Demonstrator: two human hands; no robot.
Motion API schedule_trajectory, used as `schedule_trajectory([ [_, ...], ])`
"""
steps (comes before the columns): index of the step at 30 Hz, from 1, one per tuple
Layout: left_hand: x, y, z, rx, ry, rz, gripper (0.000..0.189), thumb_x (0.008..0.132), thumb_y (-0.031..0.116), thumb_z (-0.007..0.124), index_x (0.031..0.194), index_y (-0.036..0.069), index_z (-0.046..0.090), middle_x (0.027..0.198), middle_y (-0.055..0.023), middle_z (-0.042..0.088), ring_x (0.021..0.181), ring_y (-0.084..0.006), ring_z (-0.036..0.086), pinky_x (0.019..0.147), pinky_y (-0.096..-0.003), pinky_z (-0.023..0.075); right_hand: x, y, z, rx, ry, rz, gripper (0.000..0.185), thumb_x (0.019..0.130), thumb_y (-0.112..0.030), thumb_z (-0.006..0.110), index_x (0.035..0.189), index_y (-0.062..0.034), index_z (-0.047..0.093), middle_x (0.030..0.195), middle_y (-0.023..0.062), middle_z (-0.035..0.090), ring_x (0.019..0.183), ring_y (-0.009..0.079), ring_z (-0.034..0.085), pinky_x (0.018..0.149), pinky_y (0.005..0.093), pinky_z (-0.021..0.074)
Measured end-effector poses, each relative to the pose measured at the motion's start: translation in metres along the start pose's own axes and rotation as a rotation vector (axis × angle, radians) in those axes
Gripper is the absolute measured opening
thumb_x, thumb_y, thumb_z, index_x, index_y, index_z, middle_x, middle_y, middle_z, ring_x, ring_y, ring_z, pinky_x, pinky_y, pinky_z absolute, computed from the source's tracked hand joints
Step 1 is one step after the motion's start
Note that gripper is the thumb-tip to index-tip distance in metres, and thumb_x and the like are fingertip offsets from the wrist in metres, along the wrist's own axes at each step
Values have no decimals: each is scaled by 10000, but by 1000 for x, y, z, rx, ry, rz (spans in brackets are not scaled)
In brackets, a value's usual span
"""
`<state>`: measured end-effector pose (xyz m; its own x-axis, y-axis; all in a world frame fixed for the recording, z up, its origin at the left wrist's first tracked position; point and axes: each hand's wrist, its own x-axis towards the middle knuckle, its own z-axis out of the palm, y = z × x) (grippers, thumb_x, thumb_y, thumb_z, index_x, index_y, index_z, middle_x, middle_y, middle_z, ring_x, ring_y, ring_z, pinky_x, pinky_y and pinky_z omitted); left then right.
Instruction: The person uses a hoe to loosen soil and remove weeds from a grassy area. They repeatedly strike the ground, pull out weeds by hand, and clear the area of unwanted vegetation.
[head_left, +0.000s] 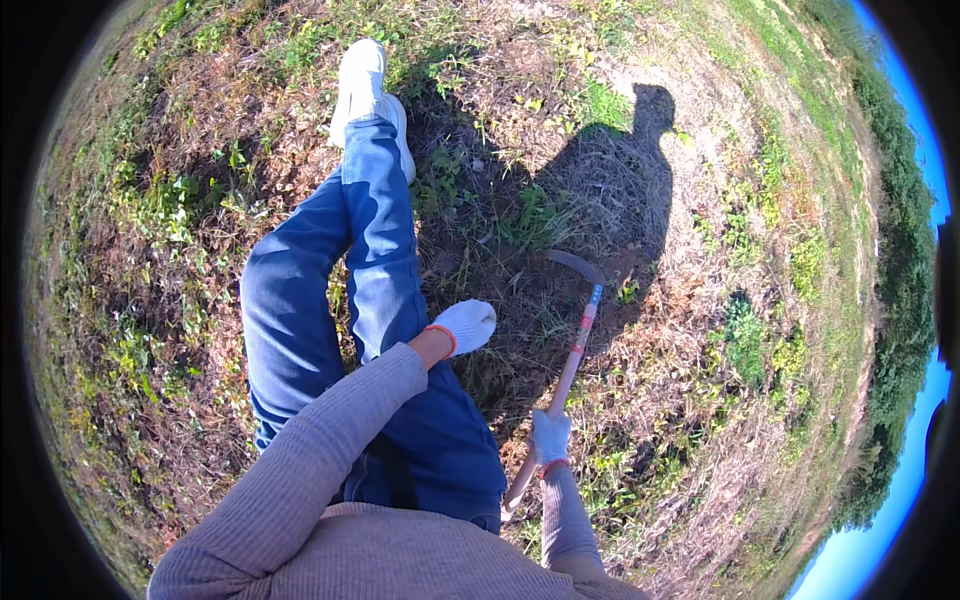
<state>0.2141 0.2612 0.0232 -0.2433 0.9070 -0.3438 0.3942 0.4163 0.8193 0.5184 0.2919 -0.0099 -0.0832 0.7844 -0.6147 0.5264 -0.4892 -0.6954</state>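
My right hand (551, 437), in a white knit glove with a red cuff, is closed around the wooden handle (568, 375) of a sickle. Beyond it, the curved metal blade (576, 265) lies over dry grass in the shade, its tip pointing left. Red bands and a blue collar mark the upper handle. My left hand (466, 327), gloved the same way, is beside my thigh with its fingers curled; whether anything is inside them cannot be told. It is apart from the sickle.
My legs in blue jeans (289, 300) stretch forward, ending in white shoes (362, 82). Low green weeds (746, 341) and dry grass cover the ground. My shadow (622, 180) falls ahead to the right. Trees (904, 300) line the far right edge.
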Motion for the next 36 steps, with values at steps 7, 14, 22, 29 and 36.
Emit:
schedule_trajectory([
  [7,-2,11,-3,-1,-33,-19,295,905,214,521,1081,34,674,1035,-172,687,995,-340,644,876,-402,491,-86,57,-55,-59,0,59,166,780,-154,671,729,-40,561,607,-12,522,493,84,475,455,274,379],
  [14,-5,12,-6,-41,-52,-53,293,903,206,521,1072,22,674,1047,-172,685,1000,-331,644,876,-396,489,-98,78,-128,-467,269,-192,186,764,-119,705,716,-31,548,581,-1,510,499,94,443,460,296,376],
  [22,2,-3,4,-52,-1,0,286,881,190,507,1047,33,679,982,-178,690,931,-349,651,827,-426,500,-86,50,-139,-121,430,-133,200,752,-149,659,760,34,578,632,32,547,517,125,466,495,305,386],
  [29,-4,8,-3,-17,19,-7,276,892,197,506,1025,36,687,1006,-179,688,973,-348,646,849,-405,491,-56,-11,-60,-31,335,-235,178,804,-134,635,684,-45,539,550,-11,480,454,101,419,436,288,337],
  [36,-4,7,-3,-24,21,0,284,885,200,509,1027,31,687,1007,-180,689,970,-355,644,853,-417,491,-46,56,-106,-632,389,-447,210,803,-155,669,775,17,553,621,162,601,564,316,608,552,402,463],
])
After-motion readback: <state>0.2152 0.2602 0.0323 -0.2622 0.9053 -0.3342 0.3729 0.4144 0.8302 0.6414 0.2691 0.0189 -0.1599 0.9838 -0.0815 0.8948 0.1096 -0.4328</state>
